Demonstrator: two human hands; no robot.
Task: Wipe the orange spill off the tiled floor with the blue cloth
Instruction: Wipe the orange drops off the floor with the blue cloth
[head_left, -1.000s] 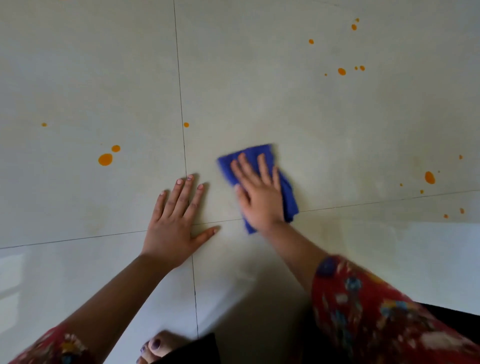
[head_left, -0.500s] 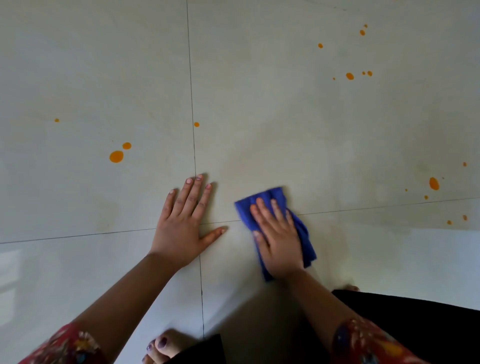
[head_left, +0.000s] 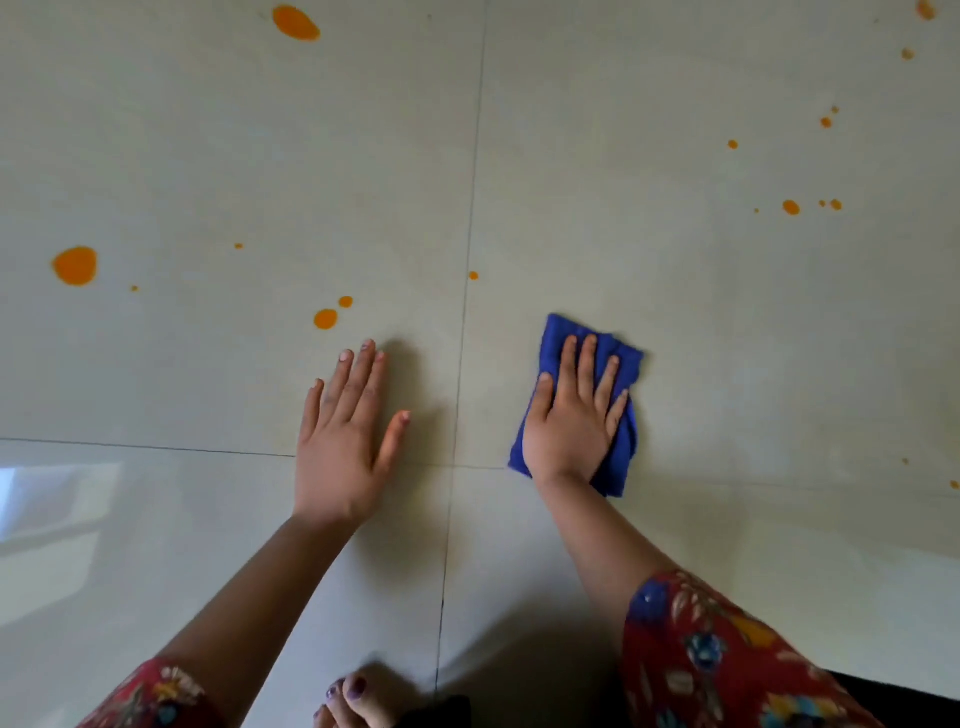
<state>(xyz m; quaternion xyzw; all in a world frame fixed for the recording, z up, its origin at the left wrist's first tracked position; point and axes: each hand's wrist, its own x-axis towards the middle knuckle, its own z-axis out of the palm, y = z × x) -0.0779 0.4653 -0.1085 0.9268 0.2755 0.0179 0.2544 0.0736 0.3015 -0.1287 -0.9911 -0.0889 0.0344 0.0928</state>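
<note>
Cloth (head_left: 626, 364) pinned under the flat right hand (head_left: 571, 421); nearest drops (head_left: 325, 318) lie ahead and to its left.

Right hand presses the cloth to the floor (head_left: 675, 291), fingers straight and slightly spread, curled round nothing. The cloth's long axis runs away from the person. Left hand (head_left: 343, 447) lies flat on the floor, fingers straight, bracing. The two drops sit just beyond the left hand, across the joint (head_left: 462, 364) from the cloth; a speck (head_left: 473, 275) lies right at the joint. The left hand is nearer them, but the right has the cloth, so the next stroke likely goes forward-left over the joint. A cluster (head_left: 790, 207) lies well apart, ahead-right. Against half a second earlier, the cloth has gone forward and away from the left thumb; the left hand is unmoved.
</note>
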